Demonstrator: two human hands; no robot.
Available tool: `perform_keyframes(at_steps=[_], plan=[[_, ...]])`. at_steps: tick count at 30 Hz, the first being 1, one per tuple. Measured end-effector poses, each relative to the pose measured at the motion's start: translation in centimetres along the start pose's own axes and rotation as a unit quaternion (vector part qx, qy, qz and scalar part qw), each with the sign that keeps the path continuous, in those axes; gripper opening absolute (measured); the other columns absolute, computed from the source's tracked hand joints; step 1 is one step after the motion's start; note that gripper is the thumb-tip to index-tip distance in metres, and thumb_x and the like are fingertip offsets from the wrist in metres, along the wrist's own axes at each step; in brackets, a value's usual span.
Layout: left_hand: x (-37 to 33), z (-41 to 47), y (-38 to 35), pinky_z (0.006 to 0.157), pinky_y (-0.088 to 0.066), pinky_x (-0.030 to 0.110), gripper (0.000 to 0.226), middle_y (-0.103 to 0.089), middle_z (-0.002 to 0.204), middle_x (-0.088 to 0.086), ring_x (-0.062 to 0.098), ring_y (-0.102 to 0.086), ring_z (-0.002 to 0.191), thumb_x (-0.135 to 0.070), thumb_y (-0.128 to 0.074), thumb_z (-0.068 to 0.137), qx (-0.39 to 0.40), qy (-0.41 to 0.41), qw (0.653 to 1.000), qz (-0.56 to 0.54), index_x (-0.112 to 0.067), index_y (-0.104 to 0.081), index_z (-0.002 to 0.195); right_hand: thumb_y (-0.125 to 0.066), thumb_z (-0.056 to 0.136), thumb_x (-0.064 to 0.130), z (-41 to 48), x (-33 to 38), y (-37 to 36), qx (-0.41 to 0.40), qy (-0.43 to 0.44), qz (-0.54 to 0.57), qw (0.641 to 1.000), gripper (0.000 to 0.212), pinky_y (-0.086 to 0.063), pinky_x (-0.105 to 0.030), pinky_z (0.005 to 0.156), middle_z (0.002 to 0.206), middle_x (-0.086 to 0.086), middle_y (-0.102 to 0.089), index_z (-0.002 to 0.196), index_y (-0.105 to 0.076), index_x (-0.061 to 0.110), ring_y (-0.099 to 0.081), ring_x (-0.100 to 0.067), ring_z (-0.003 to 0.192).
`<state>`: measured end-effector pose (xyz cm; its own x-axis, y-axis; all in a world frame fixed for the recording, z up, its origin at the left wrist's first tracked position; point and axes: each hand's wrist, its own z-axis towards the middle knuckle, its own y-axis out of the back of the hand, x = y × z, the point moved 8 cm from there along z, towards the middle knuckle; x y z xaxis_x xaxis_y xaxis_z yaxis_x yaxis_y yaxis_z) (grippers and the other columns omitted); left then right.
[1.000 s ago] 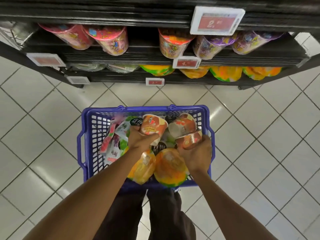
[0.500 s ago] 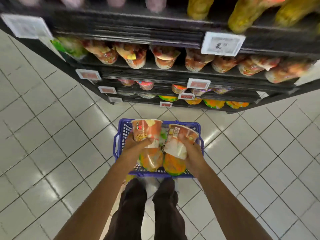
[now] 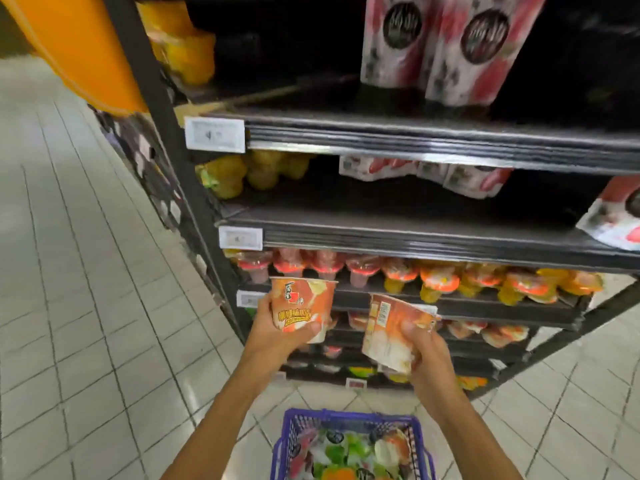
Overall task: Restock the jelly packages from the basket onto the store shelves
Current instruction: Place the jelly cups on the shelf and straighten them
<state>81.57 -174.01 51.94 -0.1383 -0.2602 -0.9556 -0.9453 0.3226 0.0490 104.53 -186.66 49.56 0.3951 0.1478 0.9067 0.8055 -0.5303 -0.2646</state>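
Observation:
My left hand (image 3: 273, 336) grips an orange jelly cup (image 3: 302, 306), held upright in front of the lower shelves. In my right hand (image 3: 424, 355) is a second orange jelly cup (image 3: 389, 329), tilted with its barcode side toward me. Both cups are raised level with the shelf (image 3: 460, 306) that carries rows of small red and orange jelly cups. Below, the blue basket (image 3: 294, 422) stands on the floor at the bottom edge, still holding several jelly packages (image 3: 349, 452).
Black store shelving (image 3: 415, 240) fills the right and centre. Upper shelves carry pink-white pouches (image 3: 440, 46) and yellow jelly packs (image 3: 242, 171). White price tags (image 3: 214, 134) hang on shelf edges. Pale tiled floor (image 3: 86, 289) stretches left; an orange object (image 3: 79, 46) is at top left.
Both hands lifted the two orange cups out of the basket and up to shelf height. My view rose from the basket to the upper shelves.

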Motion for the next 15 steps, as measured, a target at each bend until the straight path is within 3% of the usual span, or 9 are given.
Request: perform_keyframes(at_steps=[3,5,9,12,15], plan=[[-10.1,-1.1,0.8,0.096,-0.053,0.039,0.106,-0.063,0.123,0.000,0.016,-0.064,0.107,-0.047,-0.091,0.044,0.006,-0.094,0.995,0.011,-0.029,-0.040,0.135,-0.088,0.049,0.060,-0.7,9.0,-2.7,0.004,0.088,-0.012,0.996,0.081,-0.061,-0.038,0.076,0.107,-0.008,-0.075,0.115,-0.064,0.019,-0.073,-0.024,0.096],[-16.1,-1.8,1.1,0.090,-0.055,0.033,0.110,-0.065,0.121,0.001,0.012,-0.066,0.101,-0.052,-0.092,0.038,-0.004,-0.156,0.988,0.009,-0.027,-0.042,0.133,-0.086,0.054,0.056,-1.3,14.8,-4.1,0.014,0.153,-0.021,0.988,0.071,-0.061,-0.037,0.076,0.108,-0.010,-0.074,0.112,-0.067,0.018,-0.073,-0.025,0.097],[-26.7,-3.8,1.2,0.102,-0.049,0.046,0.111,-0.063,0.124,0.002,0.020,-0.063,0.111,-0.060,-0.079,0.038,-0.007,-0.249,0.968,0.014,-0.022,-0.043,0.136,-0.076,0.067,0.044,-4.0,26.0,-6.4,0.026,0.272,-0.034,0.961,0.047,-0.058,-0.029,0.073,0.099,-0.004,-0.075,0.107,-0.068,0.020,-0.072,-0.019,0.089],[-33.0,-5.3,1.1,0.102,-0.049,0.049,0.105,-0.065,0.123,0.003,0.022,-0.063,0.112,-0.059,-0.079,0.039,-0.008,-0.306,0.952,0.007,-0.022,-0.048,0.133,-0.076,0.075,0.030,-6.1,32.6,-6.9,0.030,0.340,-0.040,0.939,0.048,-0.057,-0.035,0.079,0.106,-0.008,-0.074,0.118,-0.063,0.012,-0.071,-0.023,0.097],[-38.4,-6.7,1.6,0.096,-0.053,0.040,0.094,-0.070,0.115,-0.004,0.016,-0.067,0.105,-0.060,-0.080,0.039,-0.020,-0.348,0.937,-0.007,-0.031,-0.054,0.124,-0.068,0.076,0.031,-8.3,38.2,-6.8,0.044,0.395,-0.036,0.917,0.051,-0.060,-0.042,0.078,0.113,-0.012,-0.072,0.123,-0.061,0.012,-0.071,-0.029,0.101]])
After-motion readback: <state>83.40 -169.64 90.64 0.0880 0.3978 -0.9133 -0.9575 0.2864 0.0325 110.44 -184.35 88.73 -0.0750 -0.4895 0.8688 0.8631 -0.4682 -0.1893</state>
